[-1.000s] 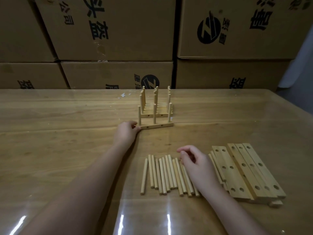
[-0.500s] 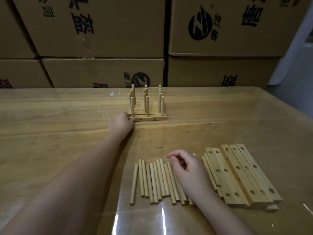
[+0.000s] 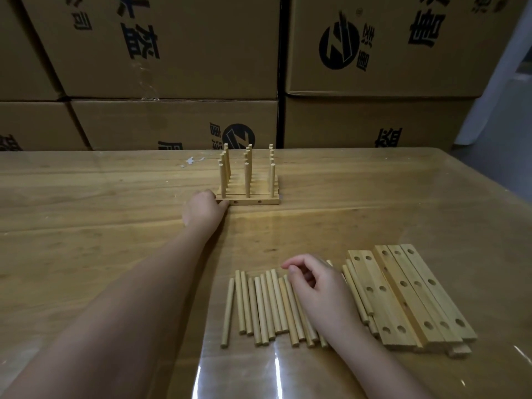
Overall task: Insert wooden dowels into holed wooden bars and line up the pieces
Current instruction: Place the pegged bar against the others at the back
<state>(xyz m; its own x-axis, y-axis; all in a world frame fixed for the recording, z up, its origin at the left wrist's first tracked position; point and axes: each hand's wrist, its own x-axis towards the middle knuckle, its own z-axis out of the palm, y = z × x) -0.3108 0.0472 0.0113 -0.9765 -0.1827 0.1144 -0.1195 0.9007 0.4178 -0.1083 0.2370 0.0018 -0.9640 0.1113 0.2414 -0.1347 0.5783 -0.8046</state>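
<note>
Several holed bars with upright dowels stand side by side at the table's far middle. The front bar (image 3: 259, 201) lies flush against the rest and carries three upright dowels (image 3: 247, 180). My left hand (image 3: 203, 210) grips that bar's left end, thumb on its front face. Near me lies a row of several loose dowels (image 3: 259, 306). My right hand (image 3: 316, 289) rests over their right part with fingers loosely curled and nothing visibly in them. A stack of empty holed bars (image 3: 408, 295) lies to its right.
The glossy wooden table (image 3: 86, 226) runs wide to the left and right. Stacked cardboard boxes (image 3: 172, 53) form a wall right behind its far edge. The table's right edge (image 3: 489, 211) slants toward me.
My left hand slid the front bar away from me until it met the other bars. My right hand stayed over the loose dowels. The camera moved closer.
</note>
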